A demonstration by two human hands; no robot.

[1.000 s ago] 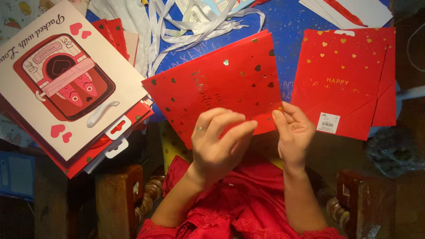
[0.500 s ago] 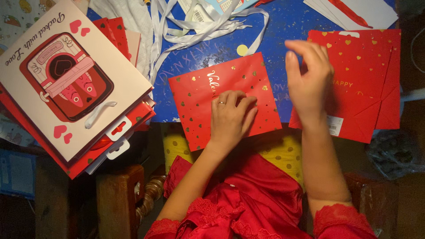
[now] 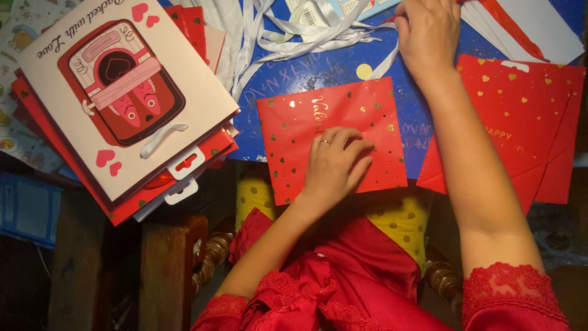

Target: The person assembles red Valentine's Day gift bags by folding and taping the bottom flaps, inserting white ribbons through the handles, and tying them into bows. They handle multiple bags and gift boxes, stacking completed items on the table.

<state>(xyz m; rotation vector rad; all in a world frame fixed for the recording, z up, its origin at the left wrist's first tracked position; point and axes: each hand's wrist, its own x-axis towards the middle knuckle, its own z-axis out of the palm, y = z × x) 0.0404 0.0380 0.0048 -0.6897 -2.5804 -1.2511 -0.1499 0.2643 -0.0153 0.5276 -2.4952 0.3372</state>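
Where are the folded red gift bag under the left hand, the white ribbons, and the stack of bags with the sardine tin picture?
Folded red gift bag point(image 3: 294, 132): head view, bare upper left panel.
White ribbons point(image 3: 288, 40): head view, middle of the tangle.
Stack of bags point(image 3: 122, 92): head view, top bag's printed face.

Warm light from above, strong on the upper half. Bright on the white bag point(image 3: 122, 92) and on the red envelope point(image 3: 331, 138), with small glints on its gold hearts. Dim toward the bottom; nearly black in the lower left corner and at the right edge. Soft shadow under the left hand point(image 3: 334, 165). Sharp focus in the middle, slight softness at the corners.
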